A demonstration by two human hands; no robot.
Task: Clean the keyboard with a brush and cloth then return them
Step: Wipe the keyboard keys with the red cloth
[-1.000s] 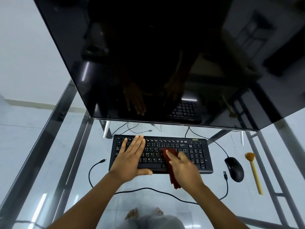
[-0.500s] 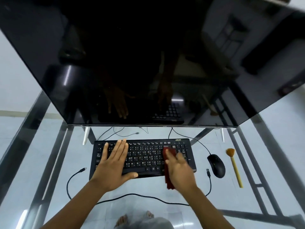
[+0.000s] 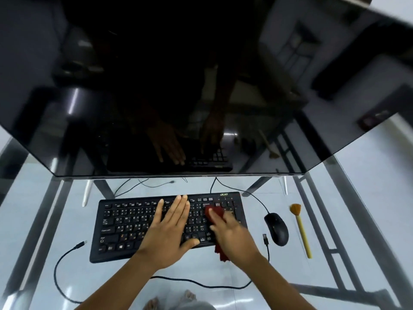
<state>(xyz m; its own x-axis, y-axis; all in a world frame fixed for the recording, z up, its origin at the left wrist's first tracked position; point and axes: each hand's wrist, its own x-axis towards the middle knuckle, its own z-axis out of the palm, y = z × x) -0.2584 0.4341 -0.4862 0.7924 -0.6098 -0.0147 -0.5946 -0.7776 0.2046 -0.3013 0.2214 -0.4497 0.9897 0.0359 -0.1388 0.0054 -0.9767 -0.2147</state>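
Left hand (image 3: 169,231) is lying flat on the middle of the black keyboard (image 3: 125,224), lower centre of the frame, fingers straight and together, holding nothing. Right hand (image 3: 232,234) is a bit blurry but looks spread out, pressing the dark red cloth (image 3: 214,211) onto the keys at the keyboard's right end, with a tail of cloth hanging off the front edge. The yellow-handled brush (image 3: 301,229) lies on the glass table (image 3: 67,215) at the right, just past the mouse (image 3: 277,229).

Cloth (image 3: 215,212) partly beneath blurred right hand (image 3: 232,238)
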